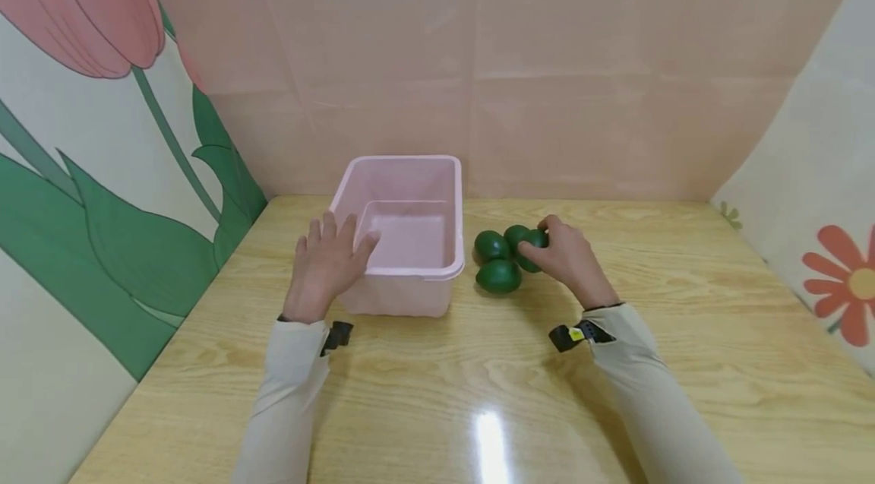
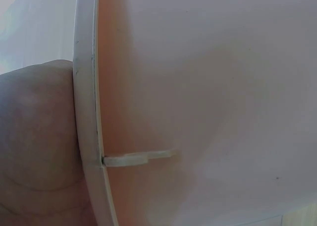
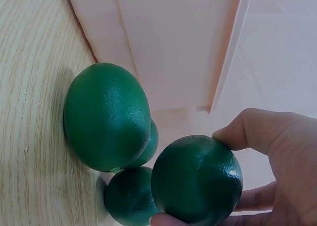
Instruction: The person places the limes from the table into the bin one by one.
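A pink plastic bin [image 1: 395,271] stands on the table, its open top showing a bare inside. My left hand [image 1: 328,260] rests over its near left rim, fingers spread and straight; in the left wrist view the palm lies against the bin's rim [image 2: 88,87]. To the right of the bin, my right hand [image 1: 567,252] pinches a dark green avocado [image 3: 198,179] between thumb and fingers. Three more avocados sit close by: one at the front [image 1: 498,276], one at the left [image 1: 491,246] and one behind [image 1: 516,235], partly hidden by the held one.
The wood-grain table [image 1: 437,378] reaches back to a pink sheet [image 1: 547,89] hung behind it. A tulip-printed panel [image 1: 102,203] borders the left side, and a panel with a red flower [image 1: 841,271] borders the right.
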Tool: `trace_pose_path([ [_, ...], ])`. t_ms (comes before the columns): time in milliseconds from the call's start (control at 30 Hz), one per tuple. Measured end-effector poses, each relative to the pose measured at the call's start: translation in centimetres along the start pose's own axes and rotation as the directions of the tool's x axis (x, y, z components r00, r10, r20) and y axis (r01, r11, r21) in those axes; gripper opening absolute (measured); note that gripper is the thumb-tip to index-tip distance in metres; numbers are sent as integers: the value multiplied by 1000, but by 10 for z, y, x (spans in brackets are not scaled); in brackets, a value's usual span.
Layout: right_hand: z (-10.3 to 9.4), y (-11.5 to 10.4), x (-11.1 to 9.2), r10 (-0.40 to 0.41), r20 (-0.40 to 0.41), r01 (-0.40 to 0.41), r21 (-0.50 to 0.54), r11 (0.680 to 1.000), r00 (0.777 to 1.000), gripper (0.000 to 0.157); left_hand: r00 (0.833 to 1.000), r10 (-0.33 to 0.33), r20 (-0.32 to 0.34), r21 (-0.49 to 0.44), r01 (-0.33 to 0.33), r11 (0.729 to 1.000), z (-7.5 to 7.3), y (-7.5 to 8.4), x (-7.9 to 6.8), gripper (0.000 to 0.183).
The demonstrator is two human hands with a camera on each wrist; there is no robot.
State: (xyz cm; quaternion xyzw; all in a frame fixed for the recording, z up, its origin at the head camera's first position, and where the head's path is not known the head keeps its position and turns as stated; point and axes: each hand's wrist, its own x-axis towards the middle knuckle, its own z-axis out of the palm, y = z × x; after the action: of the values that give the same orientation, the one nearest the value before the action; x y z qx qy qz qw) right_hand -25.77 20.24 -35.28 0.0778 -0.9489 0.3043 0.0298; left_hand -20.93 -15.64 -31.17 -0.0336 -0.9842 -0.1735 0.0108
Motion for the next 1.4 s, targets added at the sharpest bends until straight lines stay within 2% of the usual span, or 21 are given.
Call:
trace_pose_path([
  [1400,1,-2,-1,-24,-42,25,20,999,999,59,1000,-2,-4,13,2,1000,2,0,1,70],
])
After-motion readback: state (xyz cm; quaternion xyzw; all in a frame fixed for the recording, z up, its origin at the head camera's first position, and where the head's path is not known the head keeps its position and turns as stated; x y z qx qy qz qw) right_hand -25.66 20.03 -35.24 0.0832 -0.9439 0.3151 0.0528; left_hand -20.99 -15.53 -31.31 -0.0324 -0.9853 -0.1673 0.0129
